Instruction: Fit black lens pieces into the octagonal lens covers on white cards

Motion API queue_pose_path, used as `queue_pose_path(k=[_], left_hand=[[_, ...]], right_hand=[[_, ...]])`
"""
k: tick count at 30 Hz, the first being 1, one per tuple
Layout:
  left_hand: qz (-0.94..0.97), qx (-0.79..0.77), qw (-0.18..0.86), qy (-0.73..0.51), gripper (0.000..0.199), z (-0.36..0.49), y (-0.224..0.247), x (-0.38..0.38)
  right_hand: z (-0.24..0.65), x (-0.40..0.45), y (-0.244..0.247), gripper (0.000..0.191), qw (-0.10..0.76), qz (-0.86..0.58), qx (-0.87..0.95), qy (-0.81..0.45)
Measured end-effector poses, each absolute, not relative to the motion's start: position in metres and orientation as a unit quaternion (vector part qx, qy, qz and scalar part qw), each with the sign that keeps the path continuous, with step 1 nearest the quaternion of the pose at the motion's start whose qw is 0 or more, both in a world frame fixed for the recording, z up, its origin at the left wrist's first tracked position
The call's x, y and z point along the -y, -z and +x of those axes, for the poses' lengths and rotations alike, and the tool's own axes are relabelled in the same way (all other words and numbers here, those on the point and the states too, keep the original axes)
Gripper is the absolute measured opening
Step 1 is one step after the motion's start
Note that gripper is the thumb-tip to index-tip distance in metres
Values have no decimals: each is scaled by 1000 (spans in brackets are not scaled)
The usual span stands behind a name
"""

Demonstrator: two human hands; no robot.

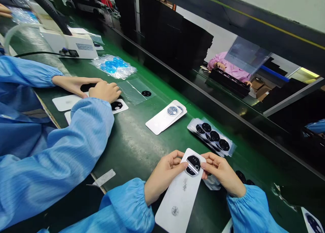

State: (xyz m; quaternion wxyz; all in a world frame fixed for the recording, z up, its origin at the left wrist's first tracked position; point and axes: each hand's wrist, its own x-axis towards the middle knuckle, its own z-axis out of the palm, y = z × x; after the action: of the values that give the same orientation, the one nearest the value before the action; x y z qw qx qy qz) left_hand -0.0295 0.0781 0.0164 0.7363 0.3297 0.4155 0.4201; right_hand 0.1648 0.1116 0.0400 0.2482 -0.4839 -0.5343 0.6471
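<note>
A white phone back panel (pixel 183 195) with a round black camera cover (pixel 193 165) near its top is held up at lower centre. My left hand (pixel 165 173) grips the panel's left edge, its thumb at the cover's left side. On the right, my right hand (pixel 221 170) pinches the upper right edge, thumb beside the cover. A pale strip crosses the cover; whether it is film or glare I cannot tell. Beyond my hands, bagged black covers (pixel 214 136) lie to the right and a small stack of white panels (pixel 165 118) farther left.
At left, a co-worker's blue sleeves and hands (pixel 105 90) work over white panels. A clear bag (pixel 134 90), a bag of blue pieces (pixel 114 66) and a white machine (pixel 69 45) stand beyond. A person in pink (pixel 235 68) is across the bench. Tape (pixel 104 178) is at the near edge.
</note>
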Motion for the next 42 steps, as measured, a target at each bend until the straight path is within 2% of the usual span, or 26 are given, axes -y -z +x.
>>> queue_pose_path(k=[10, 20, 32, 42], left_hand=[[370, -411, 727, -406, 31, -29, -17, -77], [414, -458, 701, -358, 43, -11, -15, -73], [430, -441, 704, -355, 38, 2, -23, -72], [472, -383, 705, -364, 32, 1, -24, -68]], right_hand=[[164, -110, -43, 35, 258, -491, 543, -631], [167, -105, -46, 38, 284, -470, 566, -615], [180, -96, -37, 37, 281, -495, 517, -639], [180, -94, -32, 45, 290, -531, 539, -587]])
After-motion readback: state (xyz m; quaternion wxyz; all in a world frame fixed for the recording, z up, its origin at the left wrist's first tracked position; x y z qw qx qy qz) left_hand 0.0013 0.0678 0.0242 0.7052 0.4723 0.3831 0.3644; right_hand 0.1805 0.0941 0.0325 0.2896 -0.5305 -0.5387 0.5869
